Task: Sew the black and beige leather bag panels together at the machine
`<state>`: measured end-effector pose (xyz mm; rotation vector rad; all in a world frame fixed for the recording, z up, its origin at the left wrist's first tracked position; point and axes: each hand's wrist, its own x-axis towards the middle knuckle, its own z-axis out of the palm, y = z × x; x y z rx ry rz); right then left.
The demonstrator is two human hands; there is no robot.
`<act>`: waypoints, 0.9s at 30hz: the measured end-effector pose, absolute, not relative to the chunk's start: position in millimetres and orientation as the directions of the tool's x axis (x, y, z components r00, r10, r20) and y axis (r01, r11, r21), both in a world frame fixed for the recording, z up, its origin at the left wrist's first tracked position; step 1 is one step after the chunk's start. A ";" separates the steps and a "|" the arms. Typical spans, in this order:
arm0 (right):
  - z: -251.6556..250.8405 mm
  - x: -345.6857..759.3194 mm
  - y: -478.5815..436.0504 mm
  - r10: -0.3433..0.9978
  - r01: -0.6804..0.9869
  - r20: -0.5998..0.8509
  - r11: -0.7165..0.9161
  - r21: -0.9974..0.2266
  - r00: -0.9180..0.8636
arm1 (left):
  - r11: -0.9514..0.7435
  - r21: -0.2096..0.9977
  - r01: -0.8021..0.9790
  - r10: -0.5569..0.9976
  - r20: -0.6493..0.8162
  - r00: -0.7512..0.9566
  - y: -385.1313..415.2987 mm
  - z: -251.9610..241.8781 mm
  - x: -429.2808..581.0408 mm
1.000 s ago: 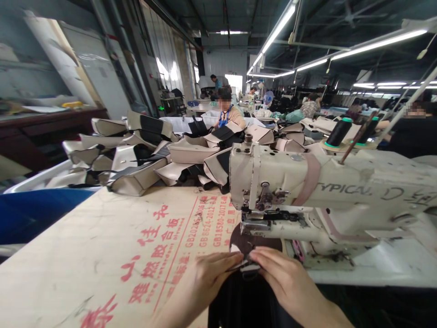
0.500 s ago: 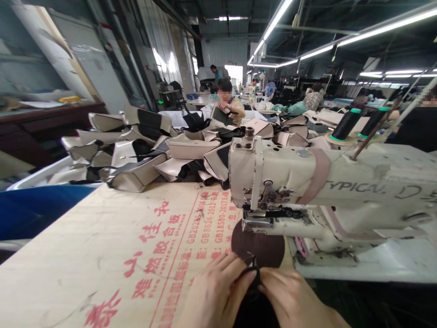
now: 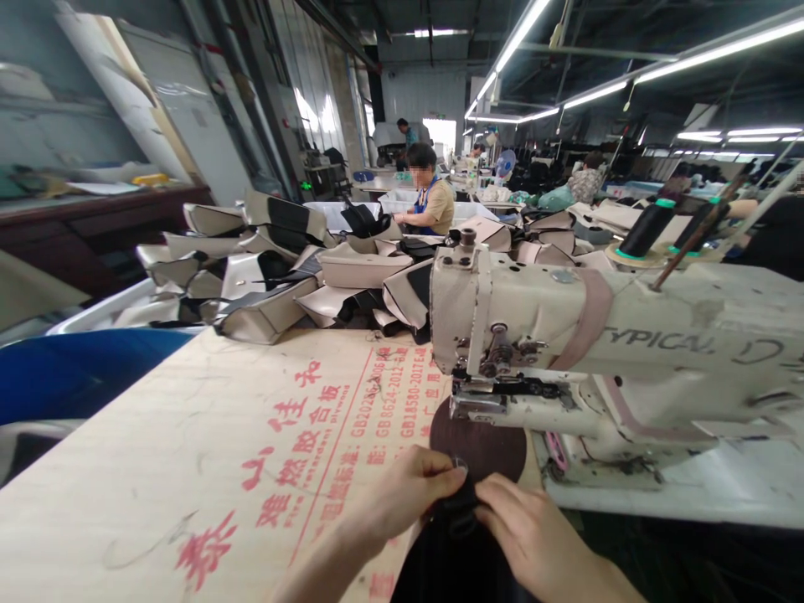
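In the head view, my left hand [image 3: 418, 486] pinches the top edge of a black fabric piece [image 3: 461, 557], thumb against bent fingers. Close on its right, my right hand [image 3: 524, 519] grips the same edge with its fingertips. A small loop or strap-like part shows between the hands, too dark to make out fully. The black piece hangs toward me off the board's near side. Just beyond my fingers lies a dark brown round pad [image 3: 487, 448], below the arm of a white sewing machine [image 3: 515, 327].
A plywood board [image 3: 251, 435] with red print spreads to the left. Behind it is a heap of beige and black bag parts [image 3: 270, 310]. Black thread spools [image 3: 646, 228] stand on the right. A co-worker [image 3: 433, 197] sits beyond the heap, and a blue surface [image 3: 94, 368] lies at left.
My left hand has shifted slightly up, its fingers now more apart from the right hand. The black piece sits lower between them. The co-worker's arms have lowered, and my view has turned slightly left.
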<state>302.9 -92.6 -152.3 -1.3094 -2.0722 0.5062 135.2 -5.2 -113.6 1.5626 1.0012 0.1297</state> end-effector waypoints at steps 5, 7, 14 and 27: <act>-158.2 304.5 -94.4 0.888 0.667 0.319 0.459 -0.586 -0.331 | 0.115 0.872 0.477 0.651 -0.428 0.627 -7.9 -120.8 132.0; -160.2 305.1 -93.7 0.848 0.694 0.364 0.526 -0.492 -0.385 | 0.124 0.884 0.451 0.653 -0.415 0.634 -8.2 -122.7 131.3; -155.9 303.5 -95.4 0.763 0.731 0.464 0.613 -0.300 -0.450 | 0.115 0.889 0.443 0.681 -0.396 0.616 -15.1 -126.1 127.9; -160.5 299.5 -98.7 0.795 0.728 0.453 0.579 -0.367 -0.404 | -0.728 0.394 0.561 0.681 0.319 0.659 -70.6 -145.2 94.3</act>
